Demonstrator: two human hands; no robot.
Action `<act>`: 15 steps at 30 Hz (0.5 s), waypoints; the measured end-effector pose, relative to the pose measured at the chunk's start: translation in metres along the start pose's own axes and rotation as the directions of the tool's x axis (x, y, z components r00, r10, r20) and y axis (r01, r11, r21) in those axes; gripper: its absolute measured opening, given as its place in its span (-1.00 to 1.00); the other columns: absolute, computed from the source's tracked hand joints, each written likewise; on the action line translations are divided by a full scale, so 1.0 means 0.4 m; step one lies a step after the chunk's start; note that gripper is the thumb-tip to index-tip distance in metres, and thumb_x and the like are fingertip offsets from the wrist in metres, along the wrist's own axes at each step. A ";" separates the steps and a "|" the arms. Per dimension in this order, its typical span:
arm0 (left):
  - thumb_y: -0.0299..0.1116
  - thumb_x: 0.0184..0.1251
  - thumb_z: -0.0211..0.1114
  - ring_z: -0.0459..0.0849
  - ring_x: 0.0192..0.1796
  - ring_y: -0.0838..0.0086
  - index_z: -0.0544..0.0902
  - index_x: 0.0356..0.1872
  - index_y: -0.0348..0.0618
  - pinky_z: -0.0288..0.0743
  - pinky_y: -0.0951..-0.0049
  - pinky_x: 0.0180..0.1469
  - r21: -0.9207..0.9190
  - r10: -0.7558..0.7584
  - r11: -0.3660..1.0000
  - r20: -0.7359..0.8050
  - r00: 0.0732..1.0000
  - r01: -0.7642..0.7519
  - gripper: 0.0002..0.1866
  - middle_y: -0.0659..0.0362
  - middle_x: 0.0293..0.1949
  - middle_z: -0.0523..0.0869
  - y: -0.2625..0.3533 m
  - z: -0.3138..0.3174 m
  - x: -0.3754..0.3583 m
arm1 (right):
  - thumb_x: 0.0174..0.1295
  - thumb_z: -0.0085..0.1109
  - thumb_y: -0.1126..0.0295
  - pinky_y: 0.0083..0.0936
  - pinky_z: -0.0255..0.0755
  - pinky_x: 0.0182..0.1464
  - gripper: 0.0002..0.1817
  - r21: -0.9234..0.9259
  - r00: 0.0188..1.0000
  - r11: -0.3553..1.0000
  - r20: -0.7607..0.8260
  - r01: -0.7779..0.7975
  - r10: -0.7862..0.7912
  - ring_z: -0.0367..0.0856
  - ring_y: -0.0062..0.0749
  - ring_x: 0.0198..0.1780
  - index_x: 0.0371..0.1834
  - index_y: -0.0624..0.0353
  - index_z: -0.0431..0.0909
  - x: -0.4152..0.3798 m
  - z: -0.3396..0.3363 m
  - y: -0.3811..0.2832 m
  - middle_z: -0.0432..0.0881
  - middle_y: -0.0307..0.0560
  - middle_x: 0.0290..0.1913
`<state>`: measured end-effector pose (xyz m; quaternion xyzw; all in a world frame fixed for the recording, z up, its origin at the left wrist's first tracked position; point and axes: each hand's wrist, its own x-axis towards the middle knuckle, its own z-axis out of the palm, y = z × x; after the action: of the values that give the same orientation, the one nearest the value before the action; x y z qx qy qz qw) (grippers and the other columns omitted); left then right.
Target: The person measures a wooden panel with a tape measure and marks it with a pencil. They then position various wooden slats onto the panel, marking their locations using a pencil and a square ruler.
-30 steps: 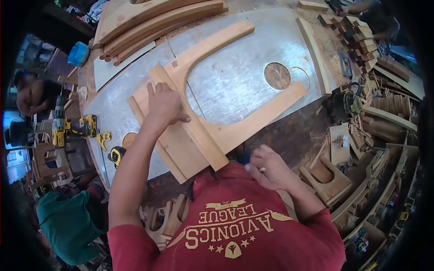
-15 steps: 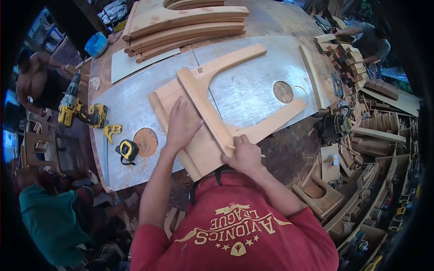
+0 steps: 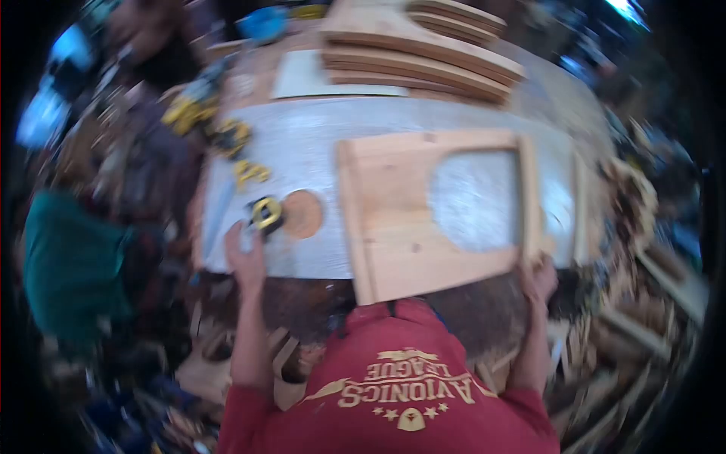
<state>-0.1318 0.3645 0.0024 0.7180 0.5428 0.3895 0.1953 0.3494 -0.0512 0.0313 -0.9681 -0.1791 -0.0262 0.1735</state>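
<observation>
Going by the hands, picking up the tape measure (image 3: 266,214) looks like the step, with the wood panel (image 3: 389,189) parked at mid-worktop. Frame's smeared, so fine detail is limited.

Left hand (image 3: 248,261): fingers spread, nothing held, right at the near-left side of the tape. Can't tell if they touch. Right hand (image 3: 538,278): at the near end of the crossbar (image 3: 531,197), fingers look curled. Can't tell if that's a real grip or just resting contact.

Panel lies flat on the metal sheet (image 3: 280,170), right of the tape and well apart from it. U-shaped, legs toward the right, crossbar lying over them. Its near-left corner pokes past the worktop (image 3: 571,94) edge toward the person.

My read on the next move: getting the tape calls for thumb and fingers round its body, right hand steady so the crossbar doesn't skew. Risk: a nudge to the panel at that overhang.

Containers: blue tub (image 3: 261,25) on the far left. Contents not readable from here. Yellow item (image 3: 306,10) just beside it, may be another container, too blurred to call. Tape sits just left of a round hole (image 3: 304,215) in the sheet, brown surface showing through.

Rest: yellow clamp-like tool (image 3: 249,174) and power drills (image 3: 189,113) left, board stack (image 3: 420,57) far, loose strip (image 3: 580,212) right of the crossbar.
</observation>
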 end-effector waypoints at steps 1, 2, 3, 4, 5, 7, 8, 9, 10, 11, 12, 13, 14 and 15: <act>-0.42 0.30 0.38 0.60 0.19 0.10 0.62 0.09 -0.33 0.40 0.20 0.33 0.006 -0.034 0.999 -0.077 0.996 0.035 -0.63 -0.07 0.09 0.66 -0.006 -0.008 -0.001 | 0.00 0.51 -0.01 -0.16 0.55 0.12 -0.25 0.003 1.000 1.000 0.012 0.013 -0.013 0.72 0.06 0.04 0.19 0.24 0.56 0.012 0.005 0.041 0.73 0.25 0.00; -0.43 0.28 0.37 0.60 0.19 0.08 0.64 0.08 -0.29 0.41 0.19 0.32 0.044 -0.016 0.999 -0.105 0.994 0.021 -0.65 -0.06 0.06 0.67 -0.011 -0.025 -0.002 | 0.01 0.51 -0.01 -0.15 0.53 0.15 -0.24 0.007 0.999 1.000 0.024 0.024 -0.024 0.71 0.08 0.08 0.22 0.23 0.55 0.033 0.016 0.072 0.71 0.25 0.04; -0.44 0.26 0.37 0.61 0.16 0.04 0.65 0.06 -0.26 0.43 0.17 0.28 0.076 -0.003 0.997 -0.176 0.984 0.016 -0.66 -0.08 0.04 0.67 -0.020 -0.034 -0.003 | 0.03 0.52 -0.01 -0.15 0.51 0.19 -0.23 0.008 0.999 1.000 0.044 0.030 -0.030 0.69 0.10 0.12 0.24 0.22 0.53 0.047 0.022 0.105 0.70 0.25 0.08; -0.44 0.27 0.36 0.58 0.19 0.01 0.65 0.06 -0.24 0.41 0.12 0.28 0.134 -0.010 0.990 -0.222 0.975 0.040 -0.67 -0.09 0.07 0.65 -0.032 -0.045 0.000 | 0.07 0.49 -0.03 -0.14 0.51 0.17 -0.24 -0.009 0.997 0.999 0.057 0.052 -0.052 0.68 0.12 0.13 0.24 0.23 0.53 0.049 0.026 0.117 0.69 0.25 0.09; -0.37 0.28 0.37 0.52 0.24 -0.02 0.64 0.08 -0.27 0.35 0.07 0.32 0.241 -0.061 0.964 -0.223 0.973 0.116 -0.64 -0.10 0.13 0.62 -0.036 -0.061 0.011 | 0.10 0.46 -0.05 -0.13 0.52 0.15 -0.25 -0.036 0.997 0.998 0.059 0.056 -0.054 0.67 0.13 0.13 0.24 0.23 0.52 0.059 0.013 0.120 0.68 0.25 0.09; -0.27 0.31 0.36 0.47 0.31 -0.04 0.62 0.14 -0.29 0.29 0.03 0.37 0.477 -0.011 0.873 -0.192 0.981 0.103 -0.56 -0.12 0.21 0.58 -0.111 -0.064 0.059 | 0.14 0.43 -0.08 -0.10 0.51 0.13 -0.25 -0.093 0.989 0.989 0.103 0.114 -0.104 0.66 0.14 0.13 0.26 0.23 0.51 0.085 -0.002 0.121 0.64 0.24 0.11; -0.25 0.31 0.36 0.47 0.31 -0.06 0.62 0.16 -0.30 0.29 0.03 0.38 0.514 -0.015 0.852 -0.157 0.987 0.095 -0.54 -0.14 0.21 0.59 -0.142 -0.053 0.091 | 0.16 0.41 -0.10 -0.09 0.51 0.11 -0.25 -0.129 0.986 0.983 0.120 0.133 -0.117 0.65 0.15 0.13 0.26 0.23 0.50 0.090 -0.014 0.133 0.62 0.23 0.12; -0.23 0.31 0.35 0.48 0.30 -0.07 0.61 0.17 -0.31 0.30 0.02 0.38 0.548 -0.018 0.833 -0.119 0.993 0.080 -0.52 -0.16 0.21 0.59 -0.167 -0.041 0.130 | 0.16 0.40 -0.10 -0.07 0.52 0.09 -0.25 -0.132 0.981 0.978 0.129 0.164 -0.147 0.65 0.15 0.12 0.27 0.22 0.50 0.095 -0.030 0.131 0.60 0.22 0.13; -0.21 0.31 0.35 0.48 0.30 -0.09 0.61 0.19 -0.32 0.30 0.01 0.39 0.578 -0.018 0.814 -0.075 0.997 0.058 -0.49 -0.17 0.21 0.59 -0.190 -0.032 0.166 | 0.17 0.40 -0.11 -0.06 0.52 0.07 -0.25 -0.137 0.976 0.972 0.137 0.190 -0.171 0.65 0.16 0.11 0.27 0.21 0.49 0.101 -0.043 0.122 0.58 0.20 0.14; -0.20 0.31 0.35 0.50 0.29 -0.09 0.61 0.20 -0.32 0.33 0.02 0.38 0.629 -0.037 0.777 -0.003 0.999 0.030 -0.49 -0.18 0.21 0.60 -0.222 -0.029 0.203 | 0.18 0.39 -0.12 -0.04 0.53 0.05 -0.25 -0.147 0.972 0.967 0.142 0.206 -0.186 0.64 0.17 0.10 0.27 0.20 0.49 0.101 -0.055 0.109 0.55 0.18 0.15; -0.19 0.31 0.35 0.52 0.28 -0.10 0.61 0.21 -0.31 0.36 0.03 0.36 0.670 -0.058 0.742 0.077 0.995 -0.008 -0.48 -0.19 0.20 0.61 -0.247 -0.019 0.237 | 0.18 0.39 -0.11 -0.03 0.53 0.02 -0.27 -0.164 0.976 0.964 0.104 0.207 -0.192 0.65 0.18 0.07 0.27 0.19 0.49 0.097 -0.070 0.088 0.54 0.18 0.15; -0.18 0.31 0.35 0.54 0.26 -0.11 0.61 0.21 -0.31 0.39 0.04 0.35 0.703 -0.078 0.709 0.157 0.984 -0.056 -0.47 -0.20 0.20 0.62 -0.266 0.007 0.266 | 0.19 0.38 -0.09 -0.01 0.54 -0.01 -0.28 -0.187 0.979 0.961 0.062 0.204 -0.195 0.65 0.18 0.05 0.26 0.18 0.49 0.094 -0.084 0.062 0.53 0.17 0.15; -0.17 0.31 0.36 0.58 0.24 -0.10 0.63 0.20 -0.30 0.44 0.07 0.31 0.694 -0.155 0.720 0.150 0.976 0.008 -0.48 -0.21 0.18 0.63 -0.247 0.023 0.289 | 0.15 0.41 -0.05 0.00 0.54 0.02 -0.27 -0.187 0.977 0.959 0.031 0.214 -0.211 0.64 0.20 0.06 0.27 0.19 0.48 0.089 -0.093 0.038 0.54 0.19 0.14; -0.17 0.30 0.36 0.61 0.21 -0.08 0.64 0.18 -0.29 0.49 0.09 0.27 0.688 -0.235 0.722 0.140 0.962 0.076 -0.49 -0.22 0.16 0.64 -0.218 0.025 0.297 | 0.11 0.43 -0.02 0.00 0.54 0.05 -0.26 -0.185 0.973 0.956 0.004 0.229 -0.232 0.64 0.22 0.08 0.27 0.20 0.47 0.080 -0.101 0.006 0.56 0.21 0.12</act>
<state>-0.1660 0.5059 -0.0238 0.7293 0.6809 0.0667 0.0114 0.3806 -0.0565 0.0720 -0.9522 -0.2860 -0.0715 0.0805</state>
